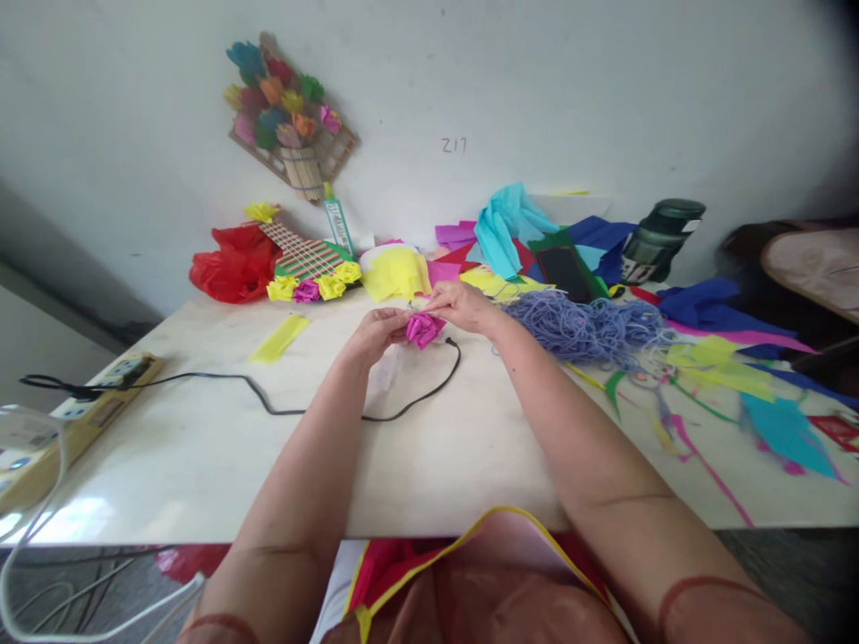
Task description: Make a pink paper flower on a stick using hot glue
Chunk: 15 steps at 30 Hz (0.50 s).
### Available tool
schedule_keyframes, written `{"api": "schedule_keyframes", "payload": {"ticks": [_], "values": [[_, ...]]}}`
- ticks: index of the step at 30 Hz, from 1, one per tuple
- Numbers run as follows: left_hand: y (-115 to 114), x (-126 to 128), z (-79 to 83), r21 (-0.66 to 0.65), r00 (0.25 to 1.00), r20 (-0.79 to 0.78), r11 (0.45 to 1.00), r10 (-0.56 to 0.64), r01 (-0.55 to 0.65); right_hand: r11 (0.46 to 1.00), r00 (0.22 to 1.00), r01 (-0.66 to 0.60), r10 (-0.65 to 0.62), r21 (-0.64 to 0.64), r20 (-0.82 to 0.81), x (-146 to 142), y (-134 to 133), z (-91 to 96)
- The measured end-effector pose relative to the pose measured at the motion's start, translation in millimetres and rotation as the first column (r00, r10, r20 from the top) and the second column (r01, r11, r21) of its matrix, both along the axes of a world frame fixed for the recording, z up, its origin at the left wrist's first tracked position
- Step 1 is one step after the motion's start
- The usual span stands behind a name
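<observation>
A small pink crepe-paper flower is held between both my hands above the middle of the white table. My left hand pinches its left side with closed fingers. My right hand grips it from the upper right, fingers curled over it. A black cable runs across the table just under the flower.
Yellow paper strip lies to the left. A power strip sits at the left edge. A red bag, a paper guitar with flowers, coloured paper sheets, purple string, a dark jar and a phone line the back and right.
</observation>
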<state>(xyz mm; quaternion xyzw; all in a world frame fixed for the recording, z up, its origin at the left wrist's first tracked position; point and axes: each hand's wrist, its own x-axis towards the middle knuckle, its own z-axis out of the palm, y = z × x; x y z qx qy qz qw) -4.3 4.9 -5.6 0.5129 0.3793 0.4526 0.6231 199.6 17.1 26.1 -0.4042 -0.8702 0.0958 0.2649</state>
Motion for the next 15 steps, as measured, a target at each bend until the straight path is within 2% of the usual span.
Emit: {"api": "schedule_keyframes", "payload": {"ticks": [7,15], "values": [[0.2,-1.7,-0.1,0.027,1.000,-0.011,1.000,-0.003,0.003,0.998,0.997,0.066,-0.066,0.008,0.029,-1.9,-2.4,-1.2],[-0.1,-4.2,0.3,0.078,0.998,-0.050,0.997,-0.023,0.027,0.995,0.999,-0.016,0.019,-0.099,0.031,-3.2,-3.1,3.5]]}}
